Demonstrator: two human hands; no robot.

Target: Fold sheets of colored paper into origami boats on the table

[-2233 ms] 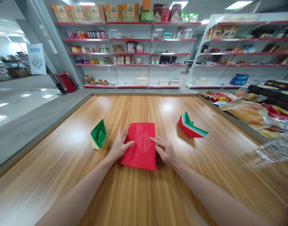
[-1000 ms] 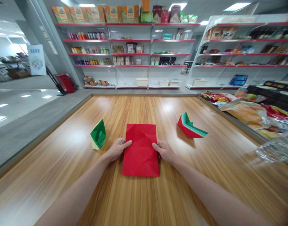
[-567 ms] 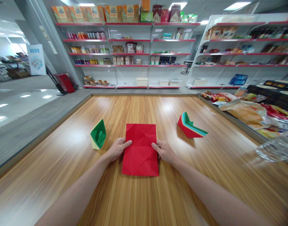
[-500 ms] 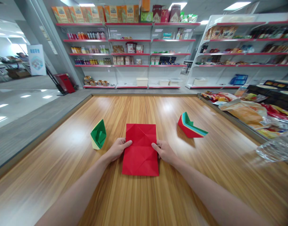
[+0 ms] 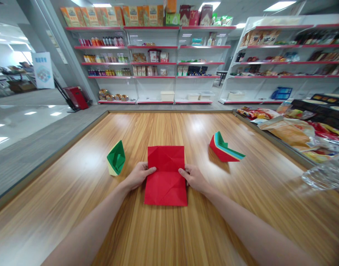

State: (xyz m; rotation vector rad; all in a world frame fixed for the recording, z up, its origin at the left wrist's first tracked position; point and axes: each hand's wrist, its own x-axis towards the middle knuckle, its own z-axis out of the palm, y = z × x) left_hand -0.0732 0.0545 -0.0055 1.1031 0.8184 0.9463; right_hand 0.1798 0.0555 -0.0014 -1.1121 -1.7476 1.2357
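Observation:
A creased sheet of red paper (image 5: pixel 166 184) is held by its two side edges in front of me, its lower edge near the wooden table. My left hand (image 5: pixel 138 175) pinches the left edge, thumb on top and fingers behind. On the right edge, my right hand (image 5: pixel 194 177) grips the same way. A fold line crosses the sheet at thumb height, and the upper part bends up from it. Left of my left hand stands a green and yellow folded paper boat (image 5: pixel 117 159). Beyond my right hand lies a multicoloured paper boat (image 5: pixel 224 149), red outside with blue and green layers.
The wooden table (image 5: pixel 169 125) has a dark raised edge. Snack packets (image 5: pixel 291 133) and a clear plastic item (image 5: pixel 324 175) lie along the right side. Stocked shelves (image 5: pixel 152 62) stand behind the table, with a red hand truck (image 5: pixel 76 98) at the far left.
The red paper's upper part has bent up a little more along the middle crease, and its lower edge has shifted slightly. Both hands keep their grip in nearly the same place.

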